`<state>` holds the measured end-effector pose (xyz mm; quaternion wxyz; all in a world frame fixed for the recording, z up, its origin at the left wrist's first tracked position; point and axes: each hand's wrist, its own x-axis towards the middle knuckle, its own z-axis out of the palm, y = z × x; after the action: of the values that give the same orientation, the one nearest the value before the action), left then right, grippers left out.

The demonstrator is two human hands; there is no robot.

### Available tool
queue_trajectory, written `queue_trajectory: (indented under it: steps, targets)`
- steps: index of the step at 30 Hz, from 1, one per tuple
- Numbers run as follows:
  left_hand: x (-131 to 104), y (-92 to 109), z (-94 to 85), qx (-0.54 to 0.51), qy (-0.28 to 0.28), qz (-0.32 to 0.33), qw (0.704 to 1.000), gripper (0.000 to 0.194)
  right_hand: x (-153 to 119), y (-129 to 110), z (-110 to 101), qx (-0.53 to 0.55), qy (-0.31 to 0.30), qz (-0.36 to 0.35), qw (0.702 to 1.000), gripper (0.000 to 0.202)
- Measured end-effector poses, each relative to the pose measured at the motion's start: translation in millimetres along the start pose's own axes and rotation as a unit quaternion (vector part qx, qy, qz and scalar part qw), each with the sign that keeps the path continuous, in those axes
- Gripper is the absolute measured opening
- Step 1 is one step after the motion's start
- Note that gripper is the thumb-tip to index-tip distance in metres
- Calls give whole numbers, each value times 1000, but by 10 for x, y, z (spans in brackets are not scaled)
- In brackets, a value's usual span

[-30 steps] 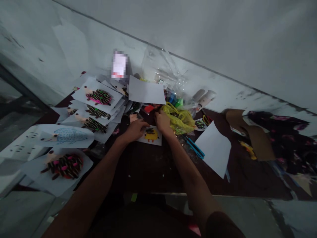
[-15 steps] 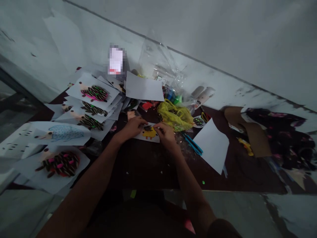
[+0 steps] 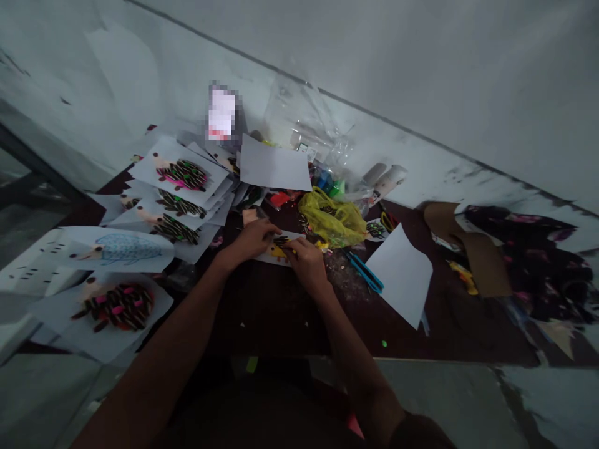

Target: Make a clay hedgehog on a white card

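A small white card (image 3: 269, 257) lies on the dark table in front of me. On it is a yellow animal-shaped cutout (image 3: 277, 251) with a few dark strips (image 3: 282, 240) along its top. My left hand (image 3: 255, 239) holds the card at its left side, fingers curled and thumb near the strips. My right hand (image 3: 307, 260) lies over the card's right part, its fingertips pinched together against the yellow cutout. Whatever is between those fingertips is too small and dark to make out.
Finished-looking hedgehog pictures (image 3: 182, 174) are stacked at the left, beside a blue hedgehog drawing (image 3: 126, 249). A yellow plastic bag (image 3: 334, 218) sits behind my right hand. Blue scissors (image 3: 365, 272) and a white sheet (image 3: 400, 277) lie to the right. Dark flowered cloth (image 3: 528, 262) is farther right.
My right hand has moved left, from the card's right edge to over the yellow cutout, covering its right part. My left hand stays in place on the card.
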<state>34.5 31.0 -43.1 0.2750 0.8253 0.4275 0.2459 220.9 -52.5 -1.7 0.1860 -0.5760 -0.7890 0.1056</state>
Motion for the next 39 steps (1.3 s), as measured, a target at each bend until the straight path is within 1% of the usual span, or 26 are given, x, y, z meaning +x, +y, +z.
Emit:
queue_trajectory:
  steps: [8,14,18,27,33,39]
  targets:
    - [3,-7,14,-5,9,1,1000,36,21,-64,37,-69,-22,15,997,24]
    - [-1,-10,13,-2,9,7,1000,36,36,-84,49,-104,-30,5,994,24]
    - [-3,-3,-3,4,8,15,1000,37,45,-94,35,-116,-38,7,992,24]
    - [5,-21,21,-2,8,4,1000,37,85,-174,1,-146,-84,30,985,27]
    - [-4,-7,16,-4,10,6,1000,39,105,-244,-23,-162,-95,20,982,28]
    - [0,-18,11,-2,4,6,1000,38,132,-266,-14,-165,-103,30,980,27]
